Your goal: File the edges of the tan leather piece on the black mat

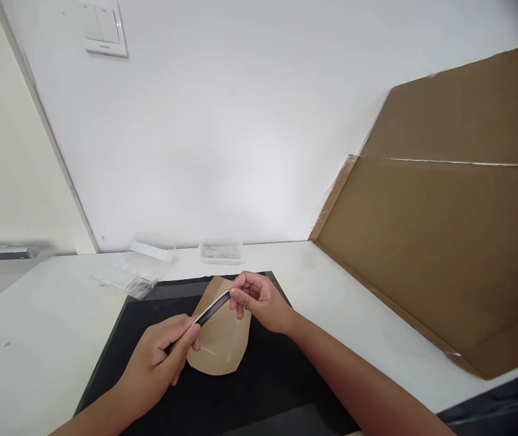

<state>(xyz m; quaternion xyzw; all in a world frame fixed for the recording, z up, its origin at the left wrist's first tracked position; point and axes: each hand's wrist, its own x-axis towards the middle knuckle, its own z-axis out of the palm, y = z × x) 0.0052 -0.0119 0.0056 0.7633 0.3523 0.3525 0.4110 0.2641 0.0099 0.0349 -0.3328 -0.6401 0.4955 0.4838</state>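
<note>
The left hand (163, 351) grips the near part of a dark, white-edged strip (213, 309) between thumb and fingers; the right hand (259, 300) pinches its far tip; the strip slants above the black mat (286, 375); a tan sheet (220, 354) lies on that mat.

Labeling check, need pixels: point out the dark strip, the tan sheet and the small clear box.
Dark strip (214, 308): head view, on its dark face between the two hands.
Tan sheet (220, 352): head view, on its lower bare part.
Small clear box (220, 261): head view, on its front wall.
</note>
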